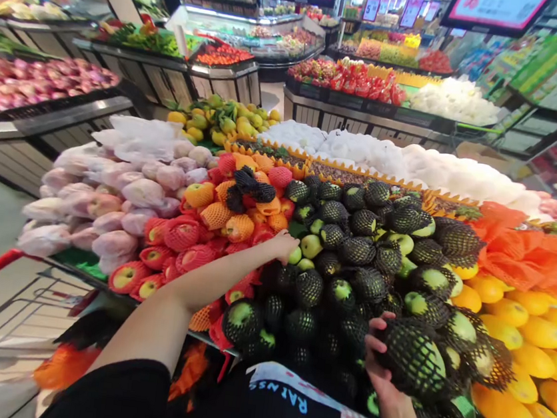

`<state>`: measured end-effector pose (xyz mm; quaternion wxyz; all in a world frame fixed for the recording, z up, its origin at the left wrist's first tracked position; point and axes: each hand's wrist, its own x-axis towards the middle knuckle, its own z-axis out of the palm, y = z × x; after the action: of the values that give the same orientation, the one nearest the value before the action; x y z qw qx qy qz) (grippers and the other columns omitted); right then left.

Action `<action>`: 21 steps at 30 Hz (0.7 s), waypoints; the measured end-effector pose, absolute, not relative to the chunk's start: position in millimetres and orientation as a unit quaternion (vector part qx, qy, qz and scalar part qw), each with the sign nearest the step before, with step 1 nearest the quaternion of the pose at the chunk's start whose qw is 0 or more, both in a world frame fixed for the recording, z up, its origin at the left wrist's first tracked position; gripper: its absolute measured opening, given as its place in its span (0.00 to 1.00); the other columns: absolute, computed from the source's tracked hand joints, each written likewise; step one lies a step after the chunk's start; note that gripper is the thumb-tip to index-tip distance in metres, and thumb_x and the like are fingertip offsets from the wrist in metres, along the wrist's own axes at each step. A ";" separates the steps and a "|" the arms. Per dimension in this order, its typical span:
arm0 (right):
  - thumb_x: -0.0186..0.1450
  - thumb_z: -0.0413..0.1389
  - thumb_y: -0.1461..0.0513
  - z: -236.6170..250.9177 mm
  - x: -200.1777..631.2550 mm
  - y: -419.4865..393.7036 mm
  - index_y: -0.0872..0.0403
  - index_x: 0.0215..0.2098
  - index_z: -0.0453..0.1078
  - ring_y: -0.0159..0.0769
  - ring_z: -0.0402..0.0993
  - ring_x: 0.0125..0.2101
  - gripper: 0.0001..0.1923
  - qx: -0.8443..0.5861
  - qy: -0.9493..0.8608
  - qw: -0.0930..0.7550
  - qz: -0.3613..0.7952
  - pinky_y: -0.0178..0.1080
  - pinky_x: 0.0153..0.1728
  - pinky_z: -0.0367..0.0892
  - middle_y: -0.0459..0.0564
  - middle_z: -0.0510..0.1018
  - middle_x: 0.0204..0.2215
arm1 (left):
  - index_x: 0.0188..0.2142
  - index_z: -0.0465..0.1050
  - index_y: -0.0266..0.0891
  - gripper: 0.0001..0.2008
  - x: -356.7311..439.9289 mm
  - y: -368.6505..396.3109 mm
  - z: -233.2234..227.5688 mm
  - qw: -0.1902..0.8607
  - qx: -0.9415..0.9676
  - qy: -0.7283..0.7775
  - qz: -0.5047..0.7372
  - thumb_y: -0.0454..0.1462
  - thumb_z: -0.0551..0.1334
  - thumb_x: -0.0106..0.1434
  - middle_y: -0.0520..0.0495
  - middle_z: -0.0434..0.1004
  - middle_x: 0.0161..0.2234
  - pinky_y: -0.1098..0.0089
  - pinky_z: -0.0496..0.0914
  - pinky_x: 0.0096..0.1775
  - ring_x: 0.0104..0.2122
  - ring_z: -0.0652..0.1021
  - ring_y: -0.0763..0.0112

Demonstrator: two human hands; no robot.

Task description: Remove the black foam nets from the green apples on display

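Note:
My left hand [283, 244] reaches into the middle of the display with its fingers curled down against a bare green apple [295, 255]; the fingertips are partly hidden. Another bare green apple [311, 246] sits just to the right. At the front right, my right hand [378, 354] is closed around the left side of a green apple in a black foam net [416, 359], which looks large close to me. Around both hands lie many green apples in black foam nets [358, 250].
Left of the green apples are red-netted apples [188, 233], orange-netted fruit [239, 227] with loose black nets [249, 189] on top, and wrapped pale fruit [113, 244]. Yellow mangoes [537, 363] and orange netting [529, 254] lie right. A shopping cart [1, 298] stands front left.

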<state>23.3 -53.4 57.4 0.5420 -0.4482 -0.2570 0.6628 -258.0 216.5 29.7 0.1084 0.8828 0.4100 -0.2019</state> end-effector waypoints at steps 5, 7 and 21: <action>0.48 0.64 0.38 80.8 2.7 -40.5 0.39 0.64 0.60 0.46 0.73 0.53 0.48 -0.297 -0.042 0.627 0.718 0.40 0.32 0.80 0.52 0.68 0.62 | 0.48 0.73 0.38 0.31 -266.4 228.4 32.0 0.120 0.898 0.377 -0.190 0.42 0.73 0.43 0.41 0.80 0.46 0.63 0.67 0.50 0.47 0.78 0.55; 0.45 0.67 0.40 87.0 1.1 -37.9 0.42 0.65 0.58 0.49 0.66 0.60 0.53 -0.277 -0.051 0.631 0.723 0.48 0.43 0.78 0.54 0.68 0.62 | 0.49 0.73 0.39 0.30 -271.0 230.0 33.5 0.129 0.905 0.363 -0.180 0.43 0.72 0.45 0.42 0.80 0.47 0.65 0.67 0.49 0.46 0.78 0.57; 0.53 0.66 0.50 101.2 -32.3 104.8 0.48 0.59 0.59 0.48 0.71 0.53 0.39 -0.544 -0.648 0.445 0.293 0.54 0.58 0.64 0.52 0.73 0.54 | 0.53 0.70 0.38 0.32 -328.1 181.3 116.5 0.050 0.901 0.416 0.115 0.48 0.70 0.49 0.40 0.77 0.50 0.58 0.58 0.60 0.52 0.75 0.55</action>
<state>-32.3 104.8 101.2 0.4445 -0.5441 -0.6485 0.2929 -328.1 181.3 116.5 0.0505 0.9008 0.4158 0.1150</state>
